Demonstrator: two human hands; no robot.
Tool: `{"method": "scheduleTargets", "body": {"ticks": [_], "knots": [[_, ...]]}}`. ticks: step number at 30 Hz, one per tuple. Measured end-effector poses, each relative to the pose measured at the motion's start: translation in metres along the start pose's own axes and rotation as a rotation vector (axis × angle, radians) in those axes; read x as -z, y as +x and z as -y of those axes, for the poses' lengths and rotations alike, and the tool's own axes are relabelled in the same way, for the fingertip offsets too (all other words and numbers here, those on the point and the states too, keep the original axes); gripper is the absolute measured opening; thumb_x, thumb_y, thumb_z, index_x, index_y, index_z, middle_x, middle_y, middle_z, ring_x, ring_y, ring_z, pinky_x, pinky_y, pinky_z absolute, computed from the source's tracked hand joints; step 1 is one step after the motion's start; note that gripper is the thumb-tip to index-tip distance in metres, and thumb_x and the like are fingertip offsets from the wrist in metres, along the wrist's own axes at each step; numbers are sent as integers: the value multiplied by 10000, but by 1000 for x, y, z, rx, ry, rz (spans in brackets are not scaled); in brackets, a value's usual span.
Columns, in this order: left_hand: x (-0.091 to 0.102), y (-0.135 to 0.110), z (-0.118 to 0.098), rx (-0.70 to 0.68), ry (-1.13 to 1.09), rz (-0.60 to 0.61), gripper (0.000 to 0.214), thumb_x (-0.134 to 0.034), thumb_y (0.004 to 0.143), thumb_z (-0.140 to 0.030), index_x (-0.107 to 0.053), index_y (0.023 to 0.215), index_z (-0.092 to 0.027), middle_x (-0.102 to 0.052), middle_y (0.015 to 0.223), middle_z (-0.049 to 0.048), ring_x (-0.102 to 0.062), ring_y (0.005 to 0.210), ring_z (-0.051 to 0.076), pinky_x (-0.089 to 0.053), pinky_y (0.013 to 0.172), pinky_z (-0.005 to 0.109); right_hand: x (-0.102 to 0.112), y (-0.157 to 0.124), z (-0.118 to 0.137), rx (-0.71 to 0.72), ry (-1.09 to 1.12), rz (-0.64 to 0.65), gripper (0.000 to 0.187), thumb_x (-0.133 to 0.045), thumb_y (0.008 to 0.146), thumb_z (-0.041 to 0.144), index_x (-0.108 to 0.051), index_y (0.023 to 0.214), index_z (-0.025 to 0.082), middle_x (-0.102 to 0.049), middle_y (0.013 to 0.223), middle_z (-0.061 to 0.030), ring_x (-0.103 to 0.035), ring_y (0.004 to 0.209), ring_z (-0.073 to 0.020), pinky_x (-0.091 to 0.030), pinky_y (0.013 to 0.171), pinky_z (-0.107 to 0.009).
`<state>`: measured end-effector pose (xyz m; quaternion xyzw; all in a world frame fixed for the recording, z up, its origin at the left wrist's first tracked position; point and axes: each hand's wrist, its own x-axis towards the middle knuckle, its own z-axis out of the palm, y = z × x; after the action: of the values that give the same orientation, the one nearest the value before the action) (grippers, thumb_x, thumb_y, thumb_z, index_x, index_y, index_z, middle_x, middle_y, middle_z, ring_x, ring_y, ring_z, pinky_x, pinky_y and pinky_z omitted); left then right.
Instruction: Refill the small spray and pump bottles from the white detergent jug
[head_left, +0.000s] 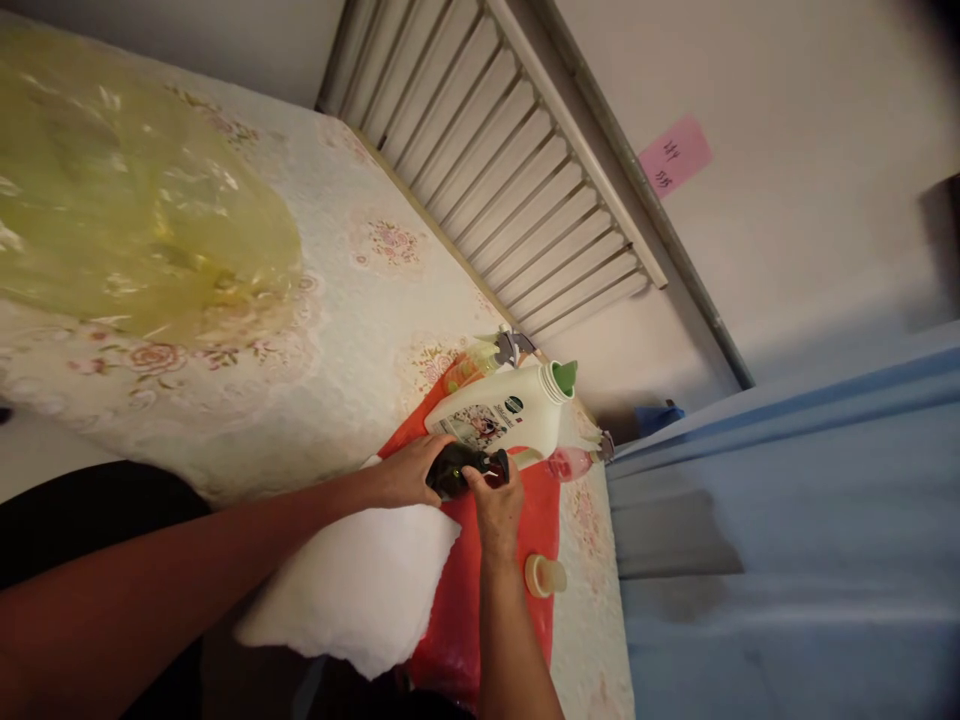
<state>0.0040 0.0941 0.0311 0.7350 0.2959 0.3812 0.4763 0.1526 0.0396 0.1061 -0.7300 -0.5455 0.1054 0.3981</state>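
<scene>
A dark bottle point(448, 472) lies in the grip of my left hand point(405, 472), whose fingers wrap round its body. My right hand point(499, 505) closes on the bottle's black top point(498, 464), thumb and fingers pinched about it. Just beyond stands a white jug point(502, 410) with a flower label and a green pouring spout point(564, 377) in its uncapped mouth. A pale cap point(544, 576) sits to the right of my right forearm. Under these things is a red sheet point(457, 620), and a white cloth point(360, 585) lies below my left hand.
Behind the jug is a spray bottle with a grey head point(514, 346); a pink spray bottle point(570, 463) is to its right. A yellow plastic bag point(142, 200) lies at the left on the flowered tablecloth point(337, 330). Beyond are a metal rack point(510, 170) and a blue curtain point(810, 540).
</scene>
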Motion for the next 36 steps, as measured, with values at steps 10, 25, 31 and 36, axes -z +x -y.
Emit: {"method": "scheduleTargets", "body": {"ticks": [10, 25, 31, 36], "knots": [[4, -2, -5, 24, 4, 23, 726, -744, 583, -178, -475, 1257, -188, -576, 1240, 98, -546, 1180, 316, -457, 982, 403, 1, -3, -9, 37, 176, 120, 273, -664, 723, 341, -671, 950, 191, -723, 944, -47, -654, 886, -218, -519, 808, -340], [-1, 1, 5, -6, 8, -11, 750, -748, 568, -171, -462, 1261, -212, -578, 1248, 86, -553, 1172, 306, -460, 985, 409, -7, -5, -9, 11, -12, -49, 306, -729, 664, 376, -642, 880, 179, -686, 821, -38, -611, 728, -201, -519, 714, -331], [-2, 4, 8, -21, -12, 2, 752, -763, 588, -200, -468, 1279, -219, -603, 1242, 83, -574, 1164, 316, -472, 983, 421, -21, -19, -16, -50, 58, 39, 611, -794, 604, 305, -590, 1161, 161, -679, 1091, -101, -646, 959, -251, -537, 869, -395], [-5, 6, 14, -55, 18, -26, 725, -747, 655, -266, -453, 1315, -205, -588, 1303, 103, -537, 1229, 323, -418, 1063, 451, -30, -27, -12, -28, 38, 16, 753, -852, 520, 246, -581, 1219, 176, -654, 1191, -103, -608, 1099, -281, -499, 978, -415]]}}
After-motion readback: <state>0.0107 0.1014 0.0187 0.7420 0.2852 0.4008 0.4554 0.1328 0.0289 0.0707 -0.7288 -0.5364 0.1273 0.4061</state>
